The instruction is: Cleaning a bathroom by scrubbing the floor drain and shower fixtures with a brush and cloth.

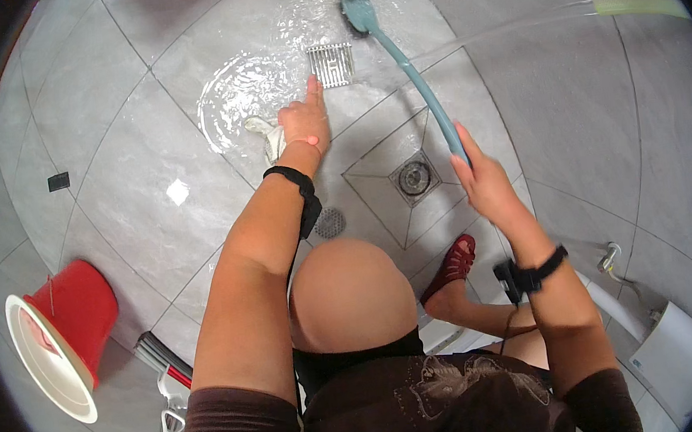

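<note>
My right hand [481, 181] is closed around the handle of a blue-green long-handled scrub brush [421, 84], whose dark bristles rest near the wet floor at the top. With its index finger extended, my left hand [306, 117] reaches the lower edge of a slotted metal drain cover [331, 65]; whether it grips the cover cannot be told. Beside that hand lies a whitish wet cloth or glove [270, 137], partly hidden by the wrist. Water from a yellow-green hose [638, 5] streams across toward the cover. An uncovered square floor drain [415, 177] is between my hands.
A red bucket [86, 310] with a white basin [54, 363] at its mouth stands at the left, near a squeeze mop [167, 370]. A round perforated strainer [329, 222] lies by my knee. A small valve [609, 257] and white tank [678, 359] are at the right.
</note>
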Tool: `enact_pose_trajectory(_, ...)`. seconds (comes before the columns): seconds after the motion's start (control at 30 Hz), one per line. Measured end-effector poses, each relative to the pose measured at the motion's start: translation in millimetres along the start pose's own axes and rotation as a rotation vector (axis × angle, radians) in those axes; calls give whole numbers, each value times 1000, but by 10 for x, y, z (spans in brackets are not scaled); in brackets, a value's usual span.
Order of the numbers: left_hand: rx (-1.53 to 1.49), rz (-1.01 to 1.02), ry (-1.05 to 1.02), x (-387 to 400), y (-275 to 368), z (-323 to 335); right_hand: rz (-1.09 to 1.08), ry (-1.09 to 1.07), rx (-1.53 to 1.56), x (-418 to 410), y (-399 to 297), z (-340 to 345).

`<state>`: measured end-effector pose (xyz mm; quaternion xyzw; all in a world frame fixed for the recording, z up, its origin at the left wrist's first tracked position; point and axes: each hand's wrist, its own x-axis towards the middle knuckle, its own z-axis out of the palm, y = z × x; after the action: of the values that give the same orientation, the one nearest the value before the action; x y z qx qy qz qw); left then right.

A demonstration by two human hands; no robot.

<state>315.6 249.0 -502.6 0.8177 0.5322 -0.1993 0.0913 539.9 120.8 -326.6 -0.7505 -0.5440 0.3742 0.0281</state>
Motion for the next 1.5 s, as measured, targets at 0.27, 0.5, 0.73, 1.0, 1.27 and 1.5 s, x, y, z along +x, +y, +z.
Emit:
enact_pose_trajectory(0.27, -14, 29, 29, -23, 85, -111, -24, -53, -200, -268, 108, 146)
enact_pose_trajectory(0.5, -14, -6, -61, -30, 10, -139, -52, -96, -89, -964, 382, 385)
enact_pose_trajectory(0.73, -2, 3, 8, -63, 85, -139, 4, 30, -72, -272, 124, 242)
enact_pose_trajectory(1.0, -39, -14, -1, 5, 104, -105, 6, 11, -111, 48, 39, 119)
enact_pose_trajectory(1.27, -31, -26, -8, -37, 56, -93, 82, -116, -172, -681, 417, 100)
enact_pose_trajectory(1.5, -7, -73, -63, -197, 88, -12, 40, -171, -210, -861, 574, 250)
